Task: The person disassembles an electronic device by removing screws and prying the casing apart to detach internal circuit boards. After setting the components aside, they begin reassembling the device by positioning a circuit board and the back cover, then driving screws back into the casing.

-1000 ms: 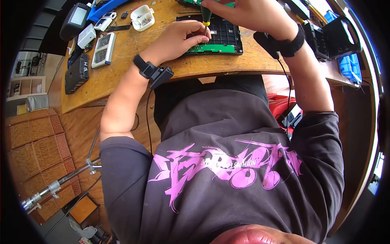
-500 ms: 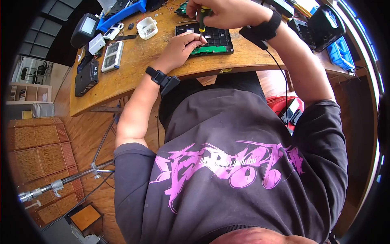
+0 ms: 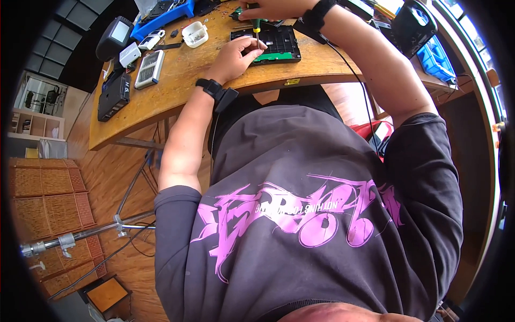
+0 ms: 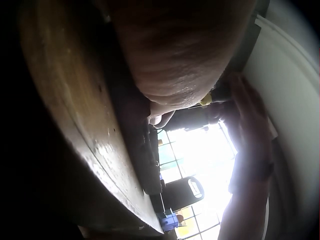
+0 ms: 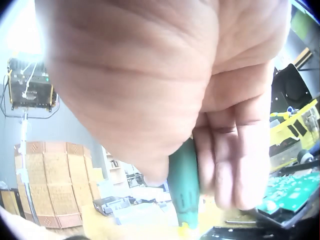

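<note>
Our right hand (image 3: 279, 9) grips a green-handled screwdriver (image 3: 256, 24) with a yellow collar, the handle held between thumb and fingers, and we see the tool standing nearly upright over a black panel (image 3: 288, 42) on the wooden tabletop (image 3: 188, 70). Our left hand (image 3: 234, 58) lies at the panel's near left part, thumb and forefinger pinching about the screwdriver's shaft toward its lower end; what the tip touches is hidden from us. Along the panel's near edge we have a strip of green circuit board (image 3: 280, 56), just beside the left hand's fingertips. To our left a white container (image 3: 195, 35) with small bits in it stands near the panel, and farther left we find a flat pale case (image 3: 150, 70) and a black box (image 3: 114, 101) with white letters by the tabletop's edge. At the back left we see a blue tray (image 3: 174, 12), and at the tabletop's right end, well apart from the panel, a blue organiser (image 3: 437, 60)
</note>
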Demonstrator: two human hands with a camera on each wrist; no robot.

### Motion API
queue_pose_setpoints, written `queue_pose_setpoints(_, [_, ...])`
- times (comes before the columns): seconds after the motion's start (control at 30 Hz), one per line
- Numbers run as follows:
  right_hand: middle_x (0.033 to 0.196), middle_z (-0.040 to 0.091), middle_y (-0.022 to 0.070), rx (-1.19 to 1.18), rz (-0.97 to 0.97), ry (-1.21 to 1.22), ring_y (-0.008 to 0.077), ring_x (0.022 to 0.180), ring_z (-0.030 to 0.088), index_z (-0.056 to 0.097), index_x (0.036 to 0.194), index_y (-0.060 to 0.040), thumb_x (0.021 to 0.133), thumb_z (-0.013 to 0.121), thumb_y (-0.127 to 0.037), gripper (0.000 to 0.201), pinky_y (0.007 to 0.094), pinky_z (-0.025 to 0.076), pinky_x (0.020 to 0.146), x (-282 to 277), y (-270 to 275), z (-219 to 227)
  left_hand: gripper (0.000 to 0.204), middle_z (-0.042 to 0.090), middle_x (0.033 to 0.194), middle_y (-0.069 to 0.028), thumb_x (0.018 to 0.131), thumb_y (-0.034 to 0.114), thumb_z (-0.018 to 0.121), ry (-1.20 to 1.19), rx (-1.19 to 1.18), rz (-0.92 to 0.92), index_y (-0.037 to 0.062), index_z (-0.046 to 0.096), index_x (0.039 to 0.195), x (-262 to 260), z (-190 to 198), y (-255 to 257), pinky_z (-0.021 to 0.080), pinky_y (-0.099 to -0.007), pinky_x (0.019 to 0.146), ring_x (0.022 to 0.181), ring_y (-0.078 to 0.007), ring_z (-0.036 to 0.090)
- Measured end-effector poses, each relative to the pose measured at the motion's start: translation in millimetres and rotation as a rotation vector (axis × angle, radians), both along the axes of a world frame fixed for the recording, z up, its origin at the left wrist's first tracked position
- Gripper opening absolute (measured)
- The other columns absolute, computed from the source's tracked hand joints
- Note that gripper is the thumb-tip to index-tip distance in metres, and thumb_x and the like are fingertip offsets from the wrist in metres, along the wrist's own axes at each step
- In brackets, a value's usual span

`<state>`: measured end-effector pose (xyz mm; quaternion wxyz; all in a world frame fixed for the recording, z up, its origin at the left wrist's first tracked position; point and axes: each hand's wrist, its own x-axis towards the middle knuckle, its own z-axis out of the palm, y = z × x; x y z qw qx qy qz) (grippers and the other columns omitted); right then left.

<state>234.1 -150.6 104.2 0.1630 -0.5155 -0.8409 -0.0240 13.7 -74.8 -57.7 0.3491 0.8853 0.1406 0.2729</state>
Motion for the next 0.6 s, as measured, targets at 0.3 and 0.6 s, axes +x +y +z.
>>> queue_pose_setpoints(0.3, [0.112,0.080,0.0318,0.052,0.063,0.009,0.0497,0.102,0.078,0.076,0.123,0.0015,0.114,0.066,-0.036,0.040,0.0532,0.062,0.092,7.1,-4.3,-6.0,0.018,0.082,0.118,-0.0091,0.112,0.011,0.076,-0.069,0.098,-0.001,0.0026,0.083,0.126,-0.6,-7.6,4.9,0.061,-0.0351,0.099,0.109,-0.0214,0.078])
queue_pose_setpoints(0.6, [0.097,0.078,0.0321,0.136,0.177,0.077,0.0524,0.095,0.077,0.073,0.109,0.0041,0.112,0.068,-0.032,0.037,0.0554,0.061,0.086,4.2,1.4,-10.6,0.019,0.083,0.119,-0.0091,0.115,0.010,0.071,-0.036,-0.128,-0.034,0.0031,0.081,0.130,-2.0,-7.6,0.8,0.059,-0.0349,0.104,0.113,-0.0201,0.079])
